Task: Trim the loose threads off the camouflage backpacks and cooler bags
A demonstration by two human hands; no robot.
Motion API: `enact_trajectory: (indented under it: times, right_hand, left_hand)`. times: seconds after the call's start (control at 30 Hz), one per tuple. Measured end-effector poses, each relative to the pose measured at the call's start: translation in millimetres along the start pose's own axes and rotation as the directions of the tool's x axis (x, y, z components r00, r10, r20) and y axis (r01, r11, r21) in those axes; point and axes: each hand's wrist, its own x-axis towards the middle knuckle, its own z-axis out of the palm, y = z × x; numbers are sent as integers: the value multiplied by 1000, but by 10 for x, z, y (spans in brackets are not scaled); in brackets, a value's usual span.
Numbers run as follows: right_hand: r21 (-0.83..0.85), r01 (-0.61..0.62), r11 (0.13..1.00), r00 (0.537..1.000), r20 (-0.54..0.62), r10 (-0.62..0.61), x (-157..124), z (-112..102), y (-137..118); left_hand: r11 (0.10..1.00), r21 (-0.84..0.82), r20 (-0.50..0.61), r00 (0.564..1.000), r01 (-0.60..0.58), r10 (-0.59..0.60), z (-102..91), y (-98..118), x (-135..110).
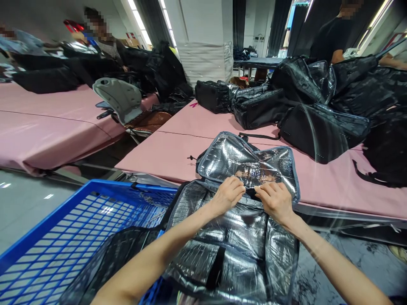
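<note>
An insulated bag (pixel 241 224) with shiny silver lining lies open in front of me, its body over the blue basket's side. Its lid (pixel 219 159), silver with a grey-blue bound edge, is folded back onto the pink table. My left hand (pixel 229 192) is closed in a pinch at the seam where lid and body meet. Close beside it, my right hand (pixel 275 201) pinches the same seam. A small dark piece shows between the fingertips; its kind is unclear. A black strip (pixel 216 267) crosses the lining lower down.
The blue plastic basket (pixel 92 182) stands left of the bag, with black mesh fabric (pixel 117 250) draped into it. Several black bags (pixel 321 131) crowd the right of the pink table (pixel 171 146). A grey chair (pixel 119 99) stands between tables. People work behind.
</note>
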Motion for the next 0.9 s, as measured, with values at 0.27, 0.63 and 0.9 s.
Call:
enact_trajectory:
  times: [0.27,0.63,0.9]
  right_hand:
    - [206,-202,957,979,30,201,-17,42,74]
    - [-14,-5,1000,1000,-19,4,-321,-214,280]
    - [-101,-65,993,996,55,71,-285,-203,284]
  left_hand:
    - [963,-190,33,982,191,-188,-11,16,72]
    - [871,-89,502,777,482,-379,-56,72,604]
    - [817,-44,668,625,575,-404,-55,-64,796]
